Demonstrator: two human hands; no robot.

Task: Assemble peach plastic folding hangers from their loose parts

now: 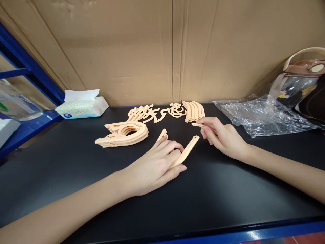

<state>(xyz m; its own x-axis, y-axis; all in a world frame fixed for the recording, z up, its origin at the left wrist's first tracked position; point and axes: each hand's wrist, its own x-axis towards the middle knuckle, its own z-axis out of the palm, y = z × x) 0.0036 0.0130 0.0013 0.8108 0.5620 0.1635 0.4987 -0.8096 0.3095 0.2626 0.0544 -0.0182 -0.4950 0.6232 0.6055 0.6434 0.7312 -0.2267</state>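
My left hand (157,164) is closed around a peach plastic hanger arm (188,150), which points up and to the right past my thumb. The tip of another peach piece (161,134) sticks out beyond the fingers; the rest of it is hidden. Between thumb and fingers, my right hand (225,139) pinches a slim peach hanger piece (197,124), its far end covered by the fingertips. Just behind that hand is a row of curved hanger arms (194,111). To the left of my left hand lies a stack of peach hanger parts (124,137).
Several loose hanger hooks (159,116) and a small pile of hooks (177,110) lie at the back of the black table (223,200). A tissue pack (82,106) is at back left. Crumpled clear plastic (261,115) and a drinking bottle (297,84) are at right. Cardboard (127,51) stands behind.
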